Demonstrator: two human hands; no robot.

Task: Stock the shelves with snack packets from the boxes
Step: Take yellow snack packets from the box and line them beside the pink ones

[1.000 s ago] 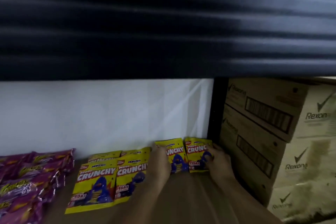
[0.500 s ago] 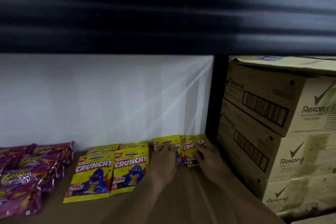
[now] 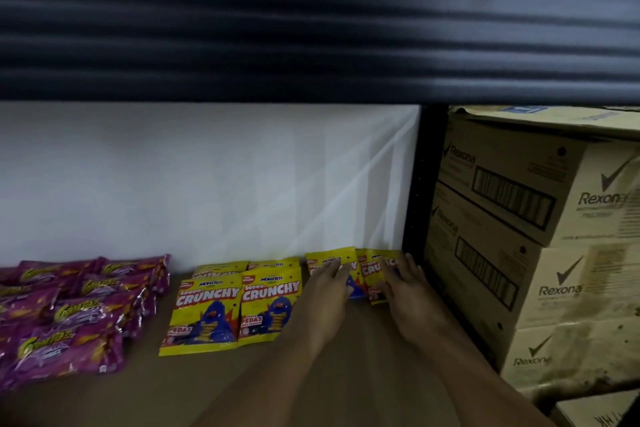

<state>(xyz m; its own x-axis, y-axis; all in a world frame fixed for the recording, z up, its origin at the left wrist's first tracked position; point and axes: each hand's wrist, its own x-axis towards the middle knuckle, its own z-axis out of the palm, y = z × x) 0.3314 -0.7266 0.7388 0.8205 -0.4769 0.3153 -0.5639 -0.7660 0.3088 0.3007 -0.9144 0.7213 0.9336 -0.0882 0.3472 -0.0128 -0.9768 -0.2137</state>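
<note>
Head view: we see left hand (image 3: 329,282) and right hand (image 3: 403,282) flat, fingers straight, pressing two yellow Crunchy packets (image 3: 372,274) on shelf board (image 3: 311,374). Left of left hand: more Crunchy packets (image 3: 235,308), then purple packets (image 3: 69,315). Right of right hand: Rexona cartons (image 3: 540,218).

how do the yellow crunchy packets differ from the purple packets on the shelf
The yellow Crunchy packets are flat upright-format pouches laid in neat rows; the purple packets are long, pillow-shaped wrappers piled loosely, overlapping. The yellow ones fill the shelf's middle and right; the purple ones sit at its left end. The left hand and right hand rest on yellow packets at the back; no hand touches the purple. Both lie on one shelf.
</note>
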